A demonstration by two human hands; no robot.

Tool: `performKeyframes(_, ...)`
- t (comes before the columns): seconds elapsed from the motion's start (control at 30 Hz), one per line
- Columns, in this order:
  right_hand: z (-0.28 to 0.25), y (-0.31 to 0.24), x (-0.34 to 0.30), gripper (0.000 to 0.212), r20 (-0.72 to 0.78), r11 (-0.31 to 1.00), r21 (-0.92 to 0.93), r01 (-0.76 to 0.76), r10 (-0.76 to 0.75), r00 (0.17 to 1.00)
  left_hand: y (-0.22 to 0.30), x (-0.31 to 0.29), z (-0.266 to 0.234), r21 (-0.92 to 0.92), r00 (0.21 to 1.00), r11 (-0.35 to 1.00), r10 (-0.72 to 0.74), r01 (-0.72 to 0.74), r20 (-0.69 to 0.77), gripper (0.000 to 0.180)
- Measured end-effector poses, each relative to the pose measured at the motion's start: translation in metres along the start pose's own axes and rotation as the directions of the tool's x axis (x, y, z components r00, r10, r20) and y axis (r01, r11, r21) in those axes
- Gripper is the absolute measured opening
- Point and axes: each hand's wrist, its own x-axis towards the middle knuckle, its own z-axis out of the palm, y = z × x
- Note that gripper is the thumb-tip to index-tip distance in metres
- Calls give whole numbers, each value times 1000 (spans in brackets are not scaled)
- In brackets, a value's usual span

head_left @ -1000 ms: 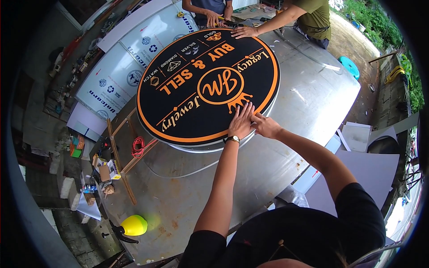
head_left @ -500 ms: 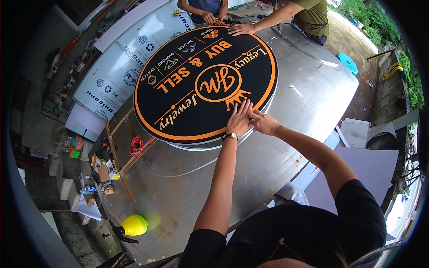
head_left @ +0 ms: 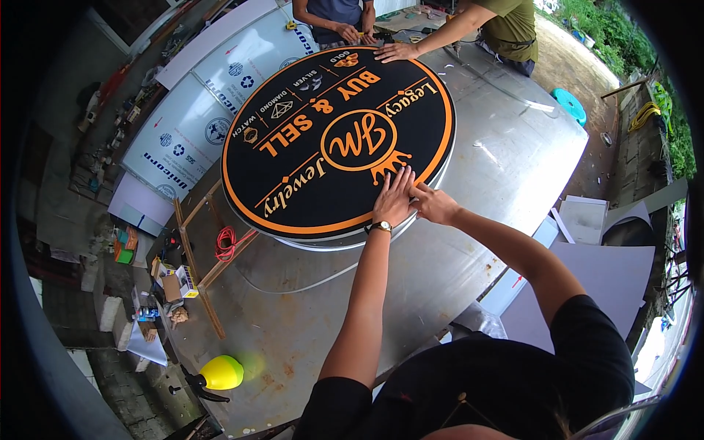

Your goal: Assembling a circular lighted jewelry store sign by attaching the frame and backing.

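A large round black sign (head_left: 293, 176) with an orange border, a crown and gold and orange lettering lies face up on a metal table. My left hand (head_left: 394, 196) rests flat on the sign near its near edge, fingers stretched forward beside the crown. Close beside it, my right hand (head_left: 438, 206) is closed at the sign's rim, its thumb side almost touching the left hand. What its curled fingers press underneath is hidden. At the far edge, a co-worker's hand (head_left: 397, 52) lies flat on the sign. Another person's hands (head_left: 356, 34) hold something small and yellow there.
The metal table (head_left: 323, 323) carries a yellow spray bottle (head_left: 221, 372) at the near left. Left of the sign are a wooden frame (head_left: 192, 257), a coiled red cable (head_left: 227, 243) and a small box (head_left: 187, 281). Film-covered panels (head_left: 176, 147) lean beyond; white sheets (head_left: 587, 282) lie at right.
The view shifts slightly, moving the sign a little downward in the picture. The far person's hands have moved slightly. My hands keep nearly the same places on the sign.
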Motion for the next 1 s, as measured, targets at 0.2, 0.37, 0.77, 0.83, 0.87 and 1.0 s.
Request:
performKeyframes(0.2,6,4,-1,25,-5,1000,-18,-3,3,1000,1,1,-1,8,1000,1000,4,-4,4,82)
performKeyframes(0.37,5,3,-2,26,-16,1000,-14,6,-6,1000,1,1,-2,-18,1000,1000,4,-3,12,83)
performKeyframes(0.77,11,6,-1,27,-9,1000,-14,11,-11,1000,1,0,-3,-15,1000,1000,3,-3,2,83)
performKeyframes(0.83,10,6,-1,27,-4,1000,-12,7,-7,1000,1,0,-3,-23,1000,1000,2,-2,6,83)
performKeyframes(0.87,10,6,-1,27,-5,1000,-13,6,-6,1000,1,0,-3,-23,1000,1000,3,-3,6,83)
performKeyframes(1.0,8,4,0,25,8,1000,-1,0,0,1000,0,0,-2,-7,1000,1000,8,-8,-2,84)
